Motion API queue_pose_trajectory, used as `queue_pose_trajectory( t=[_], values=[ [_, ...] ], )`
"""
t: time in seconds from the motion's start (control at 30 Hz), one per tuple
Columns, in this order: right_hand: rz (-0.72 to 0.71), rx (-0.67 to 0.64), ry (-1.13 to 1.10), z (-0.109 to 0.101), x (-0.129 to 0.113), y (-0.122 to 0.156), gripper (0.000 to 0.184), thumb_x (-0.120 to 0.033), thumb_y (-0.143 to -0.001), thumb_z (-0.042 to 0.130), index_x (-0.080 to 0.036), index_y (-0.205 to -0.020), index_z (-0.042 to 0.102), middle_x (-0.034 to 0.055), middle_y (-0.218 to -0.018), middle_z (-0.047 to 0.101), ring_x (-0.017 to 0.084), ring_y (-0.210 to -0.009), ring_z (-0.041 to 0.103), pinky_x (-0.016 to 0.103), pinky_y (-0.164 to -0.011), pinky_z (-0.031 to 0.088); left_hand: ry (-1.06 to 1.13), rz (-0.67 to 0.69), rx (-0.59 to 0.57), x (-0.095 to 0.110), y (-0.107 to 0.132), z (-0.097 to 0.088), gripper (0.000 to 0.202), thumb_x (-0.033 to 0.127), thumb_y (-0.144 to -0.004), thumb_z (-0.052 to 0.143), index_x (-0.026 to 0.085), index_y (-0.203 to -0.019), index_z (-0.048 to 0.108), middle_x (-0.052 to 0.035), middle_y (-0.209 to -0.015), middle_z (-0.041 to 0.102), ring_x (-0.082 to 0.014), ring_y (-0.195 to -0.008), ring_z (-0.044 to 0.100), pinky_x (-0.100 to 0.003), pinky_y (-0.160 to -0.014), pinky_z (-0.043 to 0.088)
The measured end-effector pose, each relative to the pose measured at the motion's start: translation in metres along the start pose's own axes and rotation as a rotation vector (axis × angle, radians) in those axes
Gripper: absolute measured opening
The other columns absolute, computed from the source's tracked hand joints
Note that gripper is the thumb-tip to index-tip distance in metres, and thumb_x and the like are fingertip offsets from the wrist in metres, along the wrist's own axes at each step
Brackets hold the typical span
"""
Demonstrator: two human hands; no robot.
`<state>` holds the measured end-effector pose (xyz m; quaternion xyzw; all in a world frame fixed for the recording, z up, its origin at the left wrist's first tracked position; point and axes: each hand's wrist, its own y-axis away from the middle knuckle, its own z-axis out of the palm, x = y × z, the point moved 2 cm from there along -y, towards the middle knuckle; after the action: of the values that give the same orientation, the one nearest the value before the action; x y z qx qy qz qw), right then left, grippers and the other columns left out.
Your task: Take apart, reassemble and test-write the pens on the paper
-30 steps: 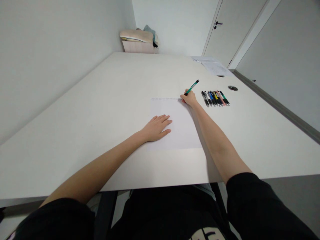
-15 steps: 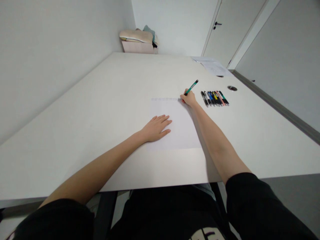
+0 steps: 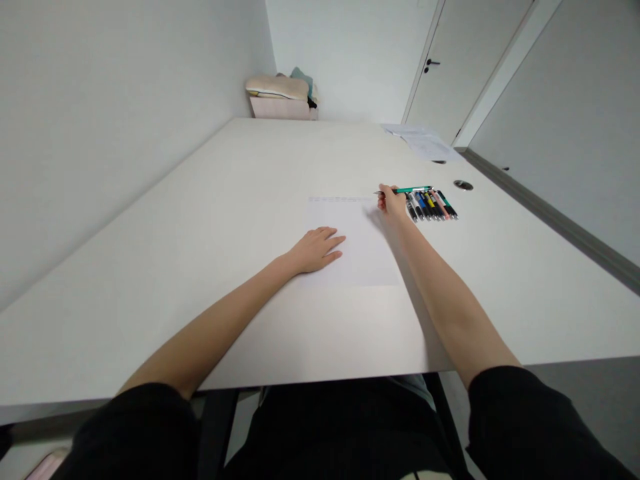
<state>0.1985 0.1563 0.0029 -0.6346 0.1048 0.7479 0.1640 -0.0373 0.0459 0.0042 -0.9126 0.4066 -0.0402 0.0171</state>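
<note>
My left hand (image 3: pixel 316 250) lies flat with its fingers apart on the left part of a white sheet of paper (image 3: pixel 367 257). Small writing runs along the sheet's top edge, too faint to read. Just beyond the sheet's upper right corner, my right hand (image 3: pixel 393 201) grips a green pen (image 3: pixel 414 190). The pen is held nearly level, its tip pointing left and its rear end to the right, over the tops of a row of pens (image 3: pixel 433 205). Those pens lie side by side, in black, white, blue, yellow, pink and green.
Loose papers (image 3: pixel 425 142) lie at the far right of the white table (image 3: pixel 200 247). A round dark table fitting (image 3: pixel 463 185) sits right of the pens. Past the far edge stands a box (image 3: pixel 280 109) topped with folded cloth (image 3: pixel 277 87). A wall runs along the left side.
My right hand has moved right, off the written line towards the pen row. The pen has tipped from a steep slant to nearly level. My left hand stays flat on the sheet.
</note>
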Motion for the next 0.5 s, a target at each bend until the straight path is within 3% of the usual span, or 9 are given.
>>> queue_pose_trajectory(
  t=[0.2,0.37,0.5],
  values=[
    [0.149,-0.114,-0.143,0.002,-0.018,0.039,0.033,-0.025,-0.068,0.07,-0.02,-0.064,0.038,-0.0098,-0.045,0.046,0.001,-0.036,0.038,0.011,-0.033,0.028,-0.022,-0.03,-0.028,-0.014,-0.024,0.004,0.051,0.042,-0.095,0.027,0.018,-0.139,0.037,-0.0164,-0.144,0.036,-0.0268,-0.131,0.037,-0.042,-0.105,0.03],
    [0.254,-0.151,-0.194,0.002,-0.019,0.076,0.035,-0.029,-0.067,0.074,-0.02,-0.064,0.041,-0.0092,-0.046,0.047,0.0,-0.034,0.037,0.01,-0.032,0.029,0.009,-0.022,0.003,-0.021,-0.031,0.009,0.052,0.04,-0.096,0.027,0.014,-0.139,0.038,-0.0196,-0.144,0.036,-0.0297,-0.131,0.036,-0.044,-0.104,0.031],
    [0.286,-0.185,-0.212,0.008,-0.017,0.099,0.039,-0.033,-0.061,0.08,-0.019,-0.063,0.043,-0.0087,-0.046,0.047,0.0,-0.033,0.037,0.011,-0.031,0.029,0.1,-0.029,0.134,-0.019,-0.033,0.004,0.046,0.035,-0.094,0.035,0.011,-0.131,0.046,-0.0193,-0.138,0.044,-0.0285,-0.128,0.04,-0.045,-0.104,0.031]
  ],
)
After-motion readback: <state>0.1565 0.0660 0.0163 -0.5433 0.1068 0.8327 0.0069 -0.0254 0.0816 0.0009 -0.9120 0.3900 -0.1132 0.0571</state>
